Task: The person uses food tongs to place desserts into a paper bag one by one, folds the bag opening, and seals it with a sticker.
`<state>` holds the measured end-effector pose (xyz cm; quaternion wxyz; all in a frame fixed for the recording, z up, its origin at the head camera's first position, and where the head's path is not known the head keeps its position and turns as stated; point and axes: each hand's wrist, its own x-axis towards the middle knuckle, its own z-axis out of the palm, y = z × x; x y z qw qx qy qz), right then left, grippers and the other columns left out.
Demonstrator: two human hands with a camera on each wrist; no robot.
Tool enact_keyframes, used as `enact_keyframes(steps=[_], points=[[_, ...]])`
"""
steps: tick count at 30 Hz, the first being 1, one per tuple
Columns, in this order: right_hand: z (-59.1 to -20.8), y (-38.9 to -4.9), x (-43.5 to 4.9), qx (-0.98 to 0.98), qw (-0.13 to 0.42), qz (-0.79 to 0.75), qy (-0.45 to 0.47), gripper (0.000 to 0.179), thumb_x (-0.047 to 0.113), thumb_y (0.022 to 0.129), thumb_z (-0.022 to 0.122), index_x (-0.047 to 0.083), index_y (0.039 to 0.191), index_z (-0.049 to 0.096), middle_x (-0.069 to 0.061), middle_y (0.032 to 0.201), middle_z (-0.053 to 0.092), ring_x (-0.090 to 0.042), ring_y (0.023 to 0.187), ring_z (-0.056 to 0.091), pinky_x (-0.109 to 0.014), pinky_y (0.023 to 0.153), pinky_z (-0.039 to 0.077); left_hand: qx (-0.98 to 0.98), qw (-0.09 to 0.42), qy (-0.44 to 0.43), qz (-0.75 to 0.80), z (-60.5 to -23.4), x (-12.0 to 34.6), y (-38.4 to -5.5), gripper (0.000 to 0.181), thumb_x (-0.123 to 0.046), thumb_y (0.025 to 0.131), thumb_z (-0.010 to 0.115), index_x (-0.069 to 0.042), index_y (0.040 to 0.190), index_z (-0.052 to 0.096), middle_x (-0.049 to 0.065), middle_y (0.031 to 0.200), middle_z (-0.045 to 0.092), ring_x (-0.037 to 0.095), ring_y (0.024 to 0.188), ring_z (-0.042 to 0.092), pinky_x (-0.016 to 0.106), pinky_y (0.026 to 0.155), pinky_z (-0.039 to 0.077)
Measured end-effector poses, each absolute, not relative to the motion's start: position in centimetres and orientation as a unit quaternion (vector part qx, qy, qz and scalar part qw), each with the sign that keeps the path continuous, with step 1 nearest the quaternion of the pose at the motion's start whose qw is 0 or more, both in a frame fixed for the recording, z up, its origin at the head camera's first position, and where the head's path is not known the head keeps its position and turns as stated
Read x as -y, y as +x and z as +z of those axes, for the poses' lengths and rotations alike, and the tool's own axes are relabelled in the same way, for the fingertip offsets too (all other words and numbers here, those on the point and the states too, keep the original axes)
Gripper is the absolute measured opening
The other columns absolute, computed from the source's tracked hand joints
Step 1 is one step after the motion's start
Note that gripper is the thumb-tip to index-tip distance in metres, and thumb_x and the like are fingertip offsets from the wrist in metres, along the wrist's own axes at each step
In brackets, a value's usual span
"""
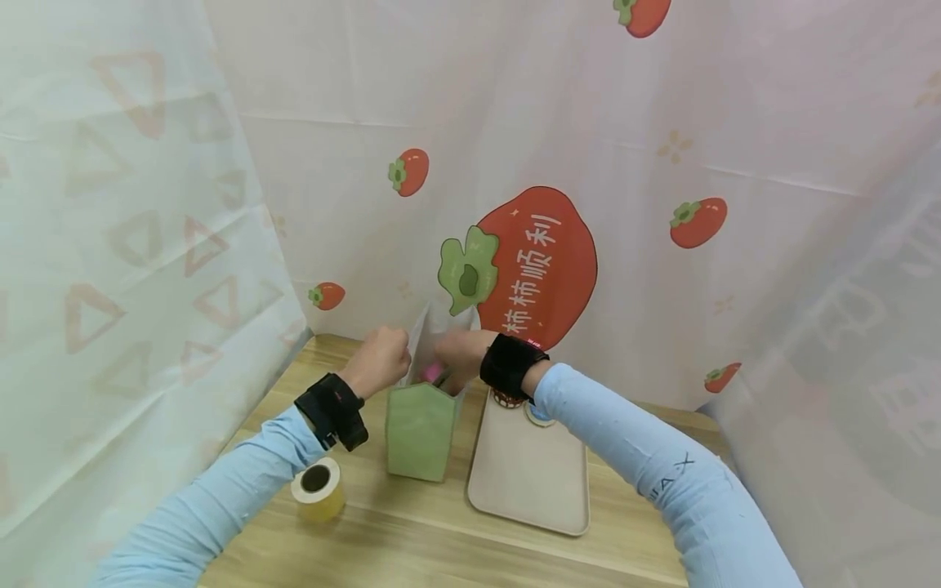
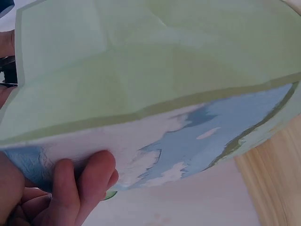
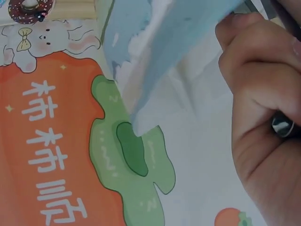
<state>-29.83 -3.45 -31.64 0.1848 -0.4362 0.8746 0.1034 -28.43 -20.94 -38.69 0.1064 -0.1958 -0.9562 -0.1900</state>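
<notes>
The head view looks forward and down from farther back; both wrist views share the bag [image 1: 421,433] up close.

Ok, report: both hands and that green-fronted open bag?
Left hand pinching green-fronted open bag by its rim. Right hand at its mouth, gripping black object, unidentified. Bag upright; beige rectangular tray apart, not blocking.

Pale-blue, close-fitting sleeves cover both arms: in the head view I see fine creasing along the left sleeve [image 1: 220,486] and dark printed lettering [image 1: 672,476], which I read in part as "AX", on the right sleeve [image 1: 625,433]. The black left wristband [image 1: 323,402] bears a blocky dark module [image 1: 354,430]; the broad black right wristband [image 1: 510,365] shows a small red mark [image 1: 534,344].
</notes>
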Motion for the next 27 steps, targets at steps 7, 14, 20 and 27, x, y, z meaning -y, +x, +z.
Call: enact_keyframes(steps=[7,14,20,27], points=[[-31.5,-30.7,2.6,-0.875,0.174,0.103,-0.44,0.014,0.02,0.082,0.08,0.017,0.086,0.066,0.01,0.078,0.051,-0.009,0.073,0.043,-0.022,0.067,0.036,0.952,0.126,-0.203,-0.192,-38.7,21.2,-28.3,0.035,0.007,0.085,0.052,-0.011,0.057,0.04,-0.004,0.057,0.031,0.011,0.051,0.032,0.024,0.048,0.028],[-28.9,-31.0,-1.1,-0.886,0.149,0.044,-0.436,0.022,0.024,0.085,0.077,0.014,0.075,0.062,0.007,0.065,0.045,-0.01,0.06,0.038,-0.025,0.059,0.032,0.953,0.12,-0.199,-0.192,-38.4,21.6,-28.1,0.035,0.007,0.086,0.052,-0.011,0.059,0.04,-0.004,0.058,0.029,0.012,0.051,0.032,0.024,0.048,0.028],[-28.4,-30.4,-5.8,-0.901,0.121,-0.043,-0.414,0.023,0.029,0.089,0.075,0.008,0.099,0.072,0.001,0.077,0.063,-0.011,0.065,0.049,-0.024,0.063,0.041,0.954,0.118,-0.201,-0.189,-38.4,21.6,-28.2,0.033,0.006,0.086,0.053,-0.01,0.059,0.041,-0.004,0.06,0.028,0.012,0.053,0.031,0.024,0.048,0.027],[-31.5,-28.4,-12.9,-0.891,0.05,-0.207,-0.401,0.039,0.023,0.091,0.072,0.008,0.126,0.063,0.0,0.099,0.07,-0.011,0.079,0.063,-0.031,0.078,0.052,0.954,0.116,-0.198,-0.193,-38.8,21.3,-28.0,0.03,0.006,0.086,0.053,-0.007,0.06,0.046,-0.003,0.059,0.03,0.012,0.051,0.033,0.024,0.048,0.028]])
